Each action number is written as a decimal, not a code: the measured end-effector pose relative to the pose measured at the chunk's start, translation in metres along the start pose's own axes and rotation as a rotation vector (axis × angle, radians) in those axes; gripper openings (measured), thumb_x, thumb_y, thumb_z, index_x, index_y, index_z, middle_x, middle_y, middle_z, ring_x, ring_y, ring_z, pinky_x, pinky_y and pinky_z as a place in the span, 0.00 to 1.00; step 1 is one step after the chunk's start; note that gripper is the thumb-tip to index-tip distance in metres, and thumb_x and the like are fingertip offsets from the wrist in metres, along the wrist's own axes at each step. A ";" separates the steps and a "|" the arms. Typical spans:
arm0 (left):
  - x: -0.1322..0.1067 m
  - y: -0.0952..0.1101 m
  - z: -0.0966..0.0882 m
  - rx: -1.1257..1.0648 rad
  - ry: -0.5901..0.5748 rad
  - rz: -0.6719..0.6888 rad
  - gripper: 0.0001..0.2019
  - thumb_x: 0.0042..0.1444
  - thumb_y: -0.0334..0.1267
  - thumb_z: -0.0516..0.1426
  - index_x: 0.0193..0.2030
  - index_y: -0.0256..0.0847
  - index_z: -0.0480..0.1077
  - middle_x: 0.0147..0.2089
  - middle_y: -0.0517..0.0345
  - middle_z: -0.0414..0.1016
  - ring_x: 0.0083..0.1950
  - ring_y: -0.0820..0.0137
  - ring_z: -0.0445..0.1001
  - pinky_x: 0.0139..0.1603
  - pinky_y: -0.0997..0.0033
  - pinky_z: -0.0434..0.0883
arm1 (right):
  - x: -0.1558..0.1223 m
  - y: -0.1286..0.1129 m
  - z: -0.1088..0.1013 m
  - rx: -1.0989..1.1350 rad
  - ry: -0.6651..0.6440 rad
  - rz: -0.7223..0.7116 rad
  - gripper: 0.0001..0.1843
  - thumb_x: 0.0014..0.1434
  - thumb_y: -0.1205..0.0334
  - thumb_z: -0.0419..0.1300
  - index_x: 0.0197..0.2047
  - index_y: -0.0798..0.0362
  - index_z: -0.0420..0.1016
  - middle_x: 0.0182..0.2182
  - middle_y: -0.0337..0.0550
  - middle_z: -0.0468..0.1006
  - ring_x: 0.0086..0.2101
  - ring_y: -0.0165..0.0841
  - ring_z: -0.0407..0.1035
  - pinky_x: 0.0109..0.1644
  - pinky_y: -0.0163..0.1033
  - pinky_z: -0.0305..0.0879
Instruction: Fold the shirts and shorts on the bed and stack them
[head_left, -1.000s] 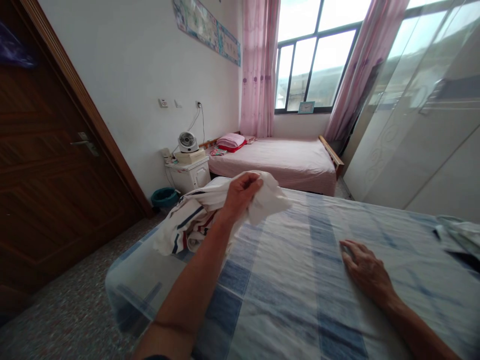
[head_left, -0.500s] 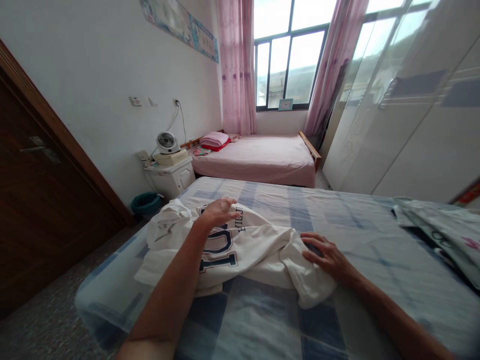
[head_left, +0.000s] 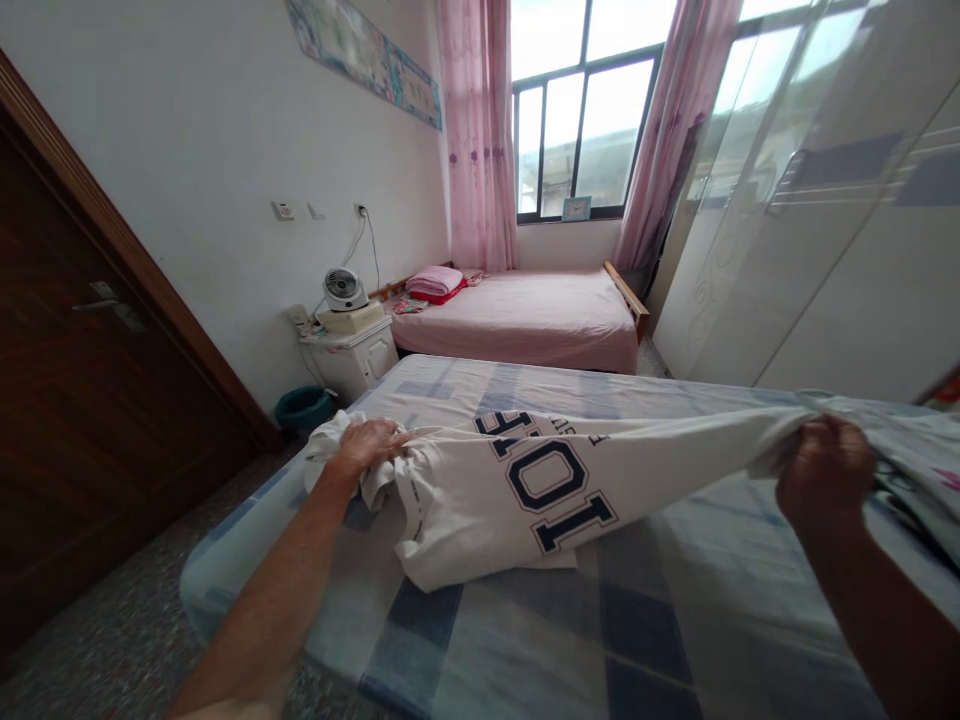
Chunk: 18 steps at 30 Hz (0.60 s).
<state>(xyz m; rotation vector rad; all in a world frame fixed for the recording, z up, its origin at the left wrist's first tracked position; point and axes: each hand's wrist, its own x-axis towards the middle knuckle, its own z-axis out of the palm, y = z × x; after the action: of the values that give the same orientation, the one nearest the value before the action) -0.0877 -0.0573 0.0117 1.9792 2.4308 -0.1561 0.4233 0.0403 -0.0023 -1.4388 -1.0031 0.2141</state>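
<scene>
A white T-shirt [head_left: 517,480] with dark blue block letters is stretched lengthwise across the blue checked bed [head_left: 645,640]. My left hand [head_left: 367,445] is closed on the bunched left end of the shirt near the bed's corner. My right hand [head_left: 825,470] is a fist gripping the other end, pulled out to the right and lifted a little above the sheet. The shirt's middle sags onto the sheet.
Folded pale clothes [head_left: 915,470] lie at the bed's right edge. A pink bed [head_left: 525,320] stands beyond, under the window. A white nightstand [head_left: 352,355] with a small fan, a teal bin [head_left: 304,408], a brown door [head_left: 75,380] on the left, a white wardrobe [head_left: 825,250] on the right.
The shirt lay crumpled under both flat hands; now my right hand has gripped one end and drawn it far to the right, while my left hand holds the other end.
</scene>
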 end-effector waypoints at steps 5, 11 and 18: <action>-0.016 0.048 0.005 -0.128 0.262 0.129 0.17 0.61 0.43 0.48 0.50 0.39 0.70 0.54 0.45 0.71 0.55 0.60 0.69 0.55 0.64 0.64 | 0.000 0.004 -0.005 -0.156 -0.230 -0.055 0.16 0.51 0.54 0.53 0.40 0.54 0.71 0.31 0.43 0.72 0.31 0.33 0.64 0.38 0.39 0.60; -0.066 0.117 0.013 -0.203 0.153 0.718 0.23 0.48 0.52 0.61 0.49 0.44 0.71 0.52 0.51 0.71 0.52 0.60 0.69 0.53 0.64 0.66 | 0.005 0.013 -0.008 -0.499 -0.430 -0.240 0.13 0.54 0.59 0.51 0.40 0.52 0.72 0.32 0.47 0.76 0.33 0.37 0.68 0.41 0.40 0.59; -0.043 0.113 0.004 -0.143 0.313 0.299 0.12 0.61 0.35 0.46 0.37 0.39 0.71 0.40 0.51 0.74 0.39 0.64 0.73 0.38 0.68 0.66 | 0.024 0.006 -0.025 -0.385 -0.197 -0.197 0.16 0.55 0.59 0.52 0.41 0.54 0.75 0.33 0.47 0.76 0.33 0.35 0.66 0.41 0.40 0.59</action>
<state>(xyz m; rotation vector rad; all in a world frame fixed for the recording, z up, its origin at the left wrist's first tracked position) 0.0313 -0.0774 0.0021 2.4177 2.1821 0.3433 0.4570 0.0394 0.0070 -1.6736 -1.3950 0.0171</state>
